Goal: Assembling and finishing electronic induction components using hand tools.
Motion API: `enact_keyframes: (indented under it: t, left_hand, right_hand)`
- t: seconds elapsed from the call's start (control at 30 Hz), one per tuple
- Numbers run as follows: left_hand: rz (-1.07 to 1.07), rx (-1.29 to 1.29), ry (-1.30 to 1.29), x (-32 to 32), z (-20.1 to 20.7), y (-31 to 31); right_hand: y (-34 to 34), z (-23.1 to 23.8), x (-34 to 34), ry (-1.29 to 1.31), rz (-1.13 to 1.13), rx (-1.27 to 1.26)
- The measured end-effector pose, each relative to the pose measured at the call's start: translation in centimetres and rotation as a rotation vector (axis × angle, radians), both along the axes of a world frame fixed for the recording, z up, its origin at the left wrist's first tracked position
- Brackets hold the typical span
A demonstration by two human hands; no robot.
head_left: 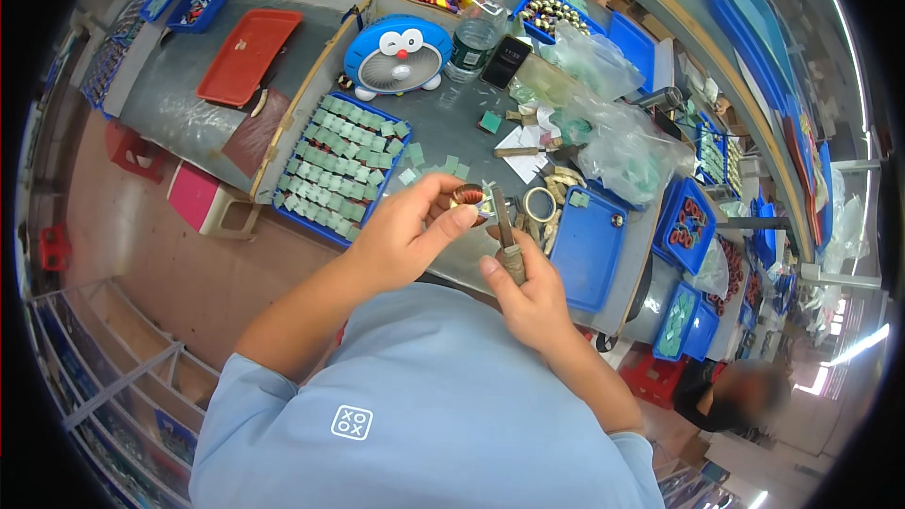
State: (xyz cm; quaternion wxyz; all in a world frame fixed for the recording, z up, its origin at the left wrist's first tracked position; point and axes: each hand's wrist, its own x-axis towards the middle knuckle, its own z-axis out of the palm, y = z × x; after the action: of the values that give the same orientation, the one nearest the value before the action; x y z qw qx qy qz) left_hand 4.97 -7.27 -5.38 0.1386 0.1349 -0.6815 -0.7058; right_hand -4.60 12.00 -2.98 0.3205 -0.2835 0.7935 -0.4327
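My left hand (401,234) pinches a small copper-wound coil (468,194) with pale bits at its end, over the near edge of the grey worktop. In my right hand (539,300) is a knife (512,264) with a wrapped handle, its blade pointing up beside the coil. Whether the blade touches the coil I cannot tell. Loose green squares (451,168) lie on the worktop just beyond. A roll of tape (539,204) sits right of the knife. Farther right, a blue tray (586,259) carries one small coil and a green square.
Left of my hands, a blue tray (312,228) holds rows of pale green squares. Behind stand a blue cartoon-faced fan (399,61), a clear bottle (471,42) and a phone (506,62). Plastic bags (617,165) are heaped at right. A red tray (248,57) lies on the left bench.
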Motion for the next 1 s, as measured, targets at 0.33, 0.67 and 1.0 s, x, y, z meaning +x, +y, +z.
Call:
enact_keyframes:
  t: [0.33, 0.67, 1.0]
  left_hand:
    - [-0.094, -0.471, -0.039, -1.0, -0.3, 2.9]
    - [-0.135, -0.202, -0.083, -1.8, 0.5, 5.0]
    - [-0.093, -0.399, -0.061, -1.4, 0.8, 5.8]
  right_hand:
    - [2.4, -0.6, 0.1, 0.058, -0.013, 0.122]
    - [4.8, -0.3, -0.4, 0.028, -0.033, 0.104]
    - [5.1, -0.2, -1.2, -0.01, 0.067, 0.078]
